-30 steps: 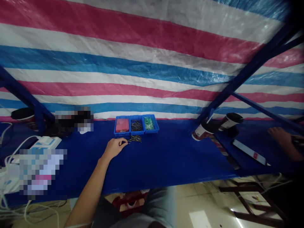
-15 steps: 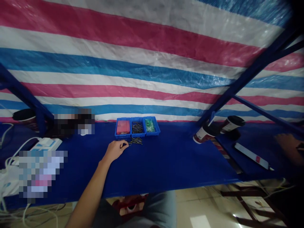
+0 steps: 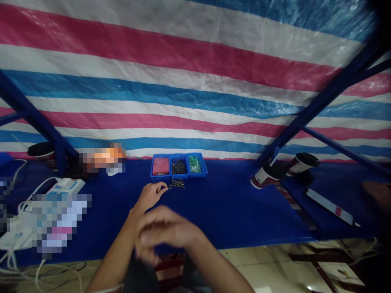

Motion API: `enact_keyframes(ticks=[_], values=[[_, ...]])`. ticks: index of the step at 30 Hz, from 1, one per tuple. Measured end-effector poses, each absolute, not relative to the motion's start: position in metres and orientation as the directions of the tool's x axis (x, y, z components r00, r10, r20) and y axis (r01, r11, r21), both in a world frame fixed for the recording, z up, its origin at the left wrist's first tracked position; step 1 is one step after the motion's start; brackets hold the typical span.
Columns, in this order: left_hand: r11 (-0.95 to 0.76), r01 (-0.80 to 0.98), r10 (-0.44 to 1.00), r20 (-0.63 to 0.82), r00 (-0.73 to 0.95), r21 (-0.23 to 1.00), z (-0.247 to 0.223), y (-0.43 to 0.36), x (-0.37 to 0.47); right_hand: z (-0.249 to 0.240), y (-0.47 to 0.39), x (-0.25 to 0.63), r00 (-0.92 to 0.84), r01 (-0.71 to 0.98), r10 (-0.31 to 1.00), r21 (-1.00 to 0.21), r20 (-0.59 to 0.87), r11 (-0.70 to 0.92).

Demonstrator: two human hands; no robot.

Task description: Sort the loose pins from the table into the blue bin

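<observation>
My left hand (image 3: 152, 193) rests on the blue table with thumb and forefinger pinched together. Its fingertips are beside a small pile of dark screws (image 3: 177, 184); anything between them is too small to make out. My right hand (image 3: 166, 232) hangs nearer to me, in front of my left forearm, its bent fingers smeared by motion. Behind the pile stand blue bins in a row: one with pink pieces (image 3: 161, 165), one with dark screws (image 3: 179, 167), and one with green and clear pieces (image 3: 194, 163).
A lidded cup (image 3: 263, 177) stands to the right beside a blue frame post. Beyond the table gap lies a phone (image 3: 330, 206), near another person's hand (image 3: 377, 193). Power strips (image 3: 65, 187) with white cables crowd the left side. A striped sheet (image 3: 195, 97) hangs behind.
My right hand has come into view from below and now crosses in front of my left forearm. My left hand stays pinched beside the screw pile. The view has shifted slightly.
</observation>
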State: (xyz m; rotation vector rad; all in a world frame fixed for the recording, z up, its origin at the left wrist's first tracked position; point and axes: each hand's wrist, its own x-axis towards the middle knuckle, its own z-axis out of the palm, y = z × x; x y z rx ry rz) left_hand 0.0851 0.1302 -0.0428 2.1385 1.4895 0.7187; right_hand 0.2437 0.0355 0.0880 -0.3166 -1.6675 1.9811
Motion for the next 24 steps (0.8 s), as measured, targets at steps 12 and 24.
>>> enact_keyframes(ticks=[12, 24], values=[[-0.249, 0.333, 0.968, 0.227, 0.102, 0.910, -0.034, 0.125, 0.106, -0.018, 0.134, 0.278, -0.280, 0.428, 0.838, -0.721, 0.468, 0.545], [-0.260, 0.279, 0.963, 0.229, 0.139, 0.924, -0.042, 0.122, 0.111, -0.038, 0.116, 0.270, -0.262, 0.513, 0.833, -0.661, 0.486, 0.547]])
